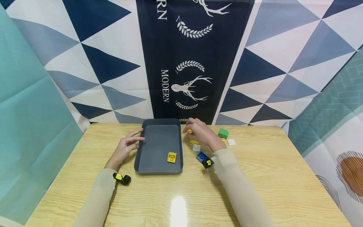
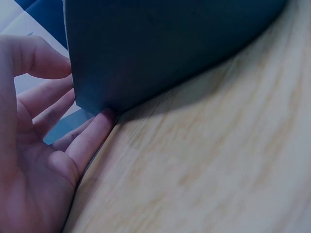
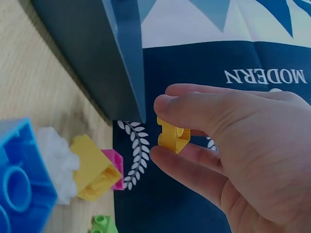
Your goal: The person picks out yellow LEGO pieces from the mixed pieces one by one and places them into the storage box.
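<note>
A yellow brick (image 3: pixel 172 136) is pinched between the thumb and fingers of the right hand (image 1: pixel 201 133), just beside the right wall of the grey tray (image 1: pixel 158 137); that raised wall stands between the brick and the tray's floor. The tray's left side is touched by the spread fingers of the left hand (image 1: pixel 125 147). Another yellow brick (image 1: pixel 171 157) is contained near the tray's near right corner. On the table (image 1: pixel 141 201), a yellow block (image 3: pixel 92 167), a pink brick (image 3: pixel 115 167), a white brick (image 1: pixel 196 147) and a blue brick (image 1: pixel 202 156) are clustered right of the tray, the blue one partly covered by a wrist camera (image 1: pixel 208 163). Beyond the right wrist, a green block (image 1: pixel 223 132), a small yellow piece (image 1: pixel 223 139) and a flat white brick (image 1: pixel 231 142) are grouped. The far side is closed off by a patterned cloth (image 1: pixel 198 47).
</note>
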`<action>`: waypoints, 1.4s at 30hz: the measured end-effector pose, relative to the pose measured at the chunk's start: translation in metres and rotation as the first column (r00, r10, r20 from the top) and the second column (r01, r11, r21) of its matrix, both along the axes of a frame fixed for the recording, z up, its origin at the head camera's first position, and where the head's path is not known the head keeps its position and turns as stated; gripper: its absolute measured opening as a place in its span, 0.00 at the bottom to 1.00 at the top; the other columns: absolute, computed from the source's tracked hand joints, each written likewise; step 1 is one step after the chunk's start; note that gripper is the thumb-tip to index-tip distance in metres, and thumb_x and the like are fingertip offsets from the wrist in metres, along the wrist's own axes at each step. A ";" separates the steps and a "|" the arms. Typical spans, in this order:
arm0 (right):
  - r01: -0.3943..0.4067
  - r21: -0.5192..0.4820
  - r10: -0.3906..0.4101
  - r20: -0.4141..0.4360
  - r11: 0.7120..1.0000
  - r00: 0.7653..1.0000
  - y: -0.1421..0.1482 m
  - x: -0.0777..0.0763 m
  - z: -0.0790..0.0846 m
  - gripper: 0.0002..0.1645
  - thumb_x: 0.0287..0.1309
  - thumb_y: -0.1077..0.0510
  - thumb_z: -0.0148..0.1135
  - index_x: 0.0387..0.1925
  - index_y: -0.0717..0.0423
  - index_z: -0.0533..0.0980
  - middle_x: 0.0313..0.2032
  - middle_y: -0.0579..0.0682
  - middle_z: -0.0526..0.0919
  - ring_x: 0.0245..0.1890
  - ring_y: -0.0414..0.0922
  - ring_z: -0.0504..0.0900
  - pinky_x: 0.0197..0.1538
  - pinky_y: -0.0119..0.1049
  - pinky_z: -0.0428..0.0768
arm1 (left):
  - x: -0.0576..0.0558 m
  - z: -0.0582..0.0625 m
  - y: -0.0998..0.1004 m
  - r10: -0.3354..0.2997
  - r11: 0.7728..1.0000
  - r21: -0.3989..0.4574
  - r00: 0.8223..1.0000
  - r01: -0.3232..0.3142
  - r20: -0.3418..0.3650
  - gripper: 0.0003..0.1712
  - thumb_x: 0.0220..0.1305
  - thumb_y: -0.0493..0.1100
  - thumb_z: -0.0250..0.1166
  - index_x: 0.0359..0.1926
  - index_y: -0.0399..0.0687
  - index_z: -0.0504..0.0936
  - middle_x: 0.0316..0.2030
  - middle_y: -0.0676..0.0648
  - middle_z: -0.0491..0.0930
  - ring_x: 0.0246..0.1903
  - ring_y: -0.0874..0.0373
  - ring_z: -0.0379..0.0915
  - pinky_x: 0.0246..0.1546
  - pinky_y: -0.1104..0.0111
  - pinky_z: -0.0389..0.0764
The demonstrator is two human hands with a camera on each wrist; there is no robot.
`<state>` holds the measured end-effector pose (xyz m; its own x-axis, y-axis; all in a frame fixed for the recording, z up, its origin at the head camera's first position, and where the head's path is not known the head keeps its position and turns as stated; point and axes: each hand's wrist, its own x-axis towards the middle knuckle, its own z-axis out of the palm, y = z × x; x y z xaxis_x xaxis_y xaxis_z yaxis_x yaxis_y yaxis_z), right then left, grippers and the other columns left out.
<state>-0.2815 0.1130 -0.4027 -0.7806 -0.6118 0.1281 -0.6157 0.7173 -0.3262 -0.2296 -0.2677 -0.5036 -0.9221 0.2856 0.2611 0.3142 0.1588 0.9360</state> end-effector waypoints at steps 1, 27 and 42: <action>-0.001 0.001 0.001 0.003 1.000 1.000 -0.001 -0.001 -0.001 0.12 0.71 0.67 0.74 0.52 0.57 0.93 0.58 0.55 0.87 0.60 0.56 0.83 0.68 0.53 0.85 | 0.000 0.000 0.000 0.001 1.000 -0.001 1.000 -0.001 0.000 0.23 0.73 0.22 0.56 0.65 0.18 0.82 0.86 0.25 0.59 0.88 0.28 0.50 0.72 0.88 0.68; -0.023 0.094 0.022 0.006 0.995 1.000 -0.032 -0.021 0.012 0.11 0.73 0.63 0.74 0.54 0.58 0.92 0.62 0.57 0.86 0.62 0.57 0.82 0.70 0.50 0.85 | -0.001 -0.001 -0.001 0.006 1.000 -0.002 1.000 -0.006 0.007 0.23 0.72 0.22 0.56 0.65 0.20 0.83 0.87 0.27 0.59 0.88 0.29 0.50 0.72 0.87 0.68; -0.041 0.130 0.038 0.025 0.991 0.999 -0.041 -0.032 0.014 0.12 0.74 0.63 0.73 0.54 0.58 0.93 0.59 0.56 0.86 0.60 0.55 0.82 0.70 0.49 0.85 | 0.000 0.000 0.000 0.012 1.000 -0.007 1.000 -0.012 0.007 0.23 0.73 0.22 0.56 0.66 0.18 0.82 0.87 0.27 0.59 0.88 0.26 0.51 0.70 0.87 0.71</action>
<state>-0.3134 0.0725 -0.3892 -0.7573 -0.6525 0.0273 -0.6378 0.7300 -0.2455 -0.2297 -0.2674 -0.5039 -0.9271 0.2764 0.2530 0.3060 0.1689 0.9369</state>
